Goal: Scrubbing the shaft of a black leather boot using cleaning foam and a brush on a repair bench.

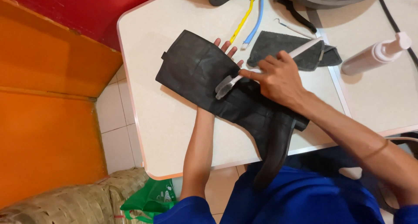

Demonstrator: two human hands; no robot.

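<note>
The black boot (226, 93) lies slantwise on the desk (174, 132) — shaft up-left, sole toward the person — with the left hand (226, 48) flat beneath the shaft, while the right hand (276, 78) grips a white brush (244, 78), bristles on the leather.

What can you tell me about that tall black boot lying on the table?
The black boot lies on its side across the white table, shaft toward the far left, foot and heel hanging over the near edge. It looks like matte, creased leather. The left hand lies under the shaft, fingers showing beyond it; the right hand presses a white brush on it.
</note>
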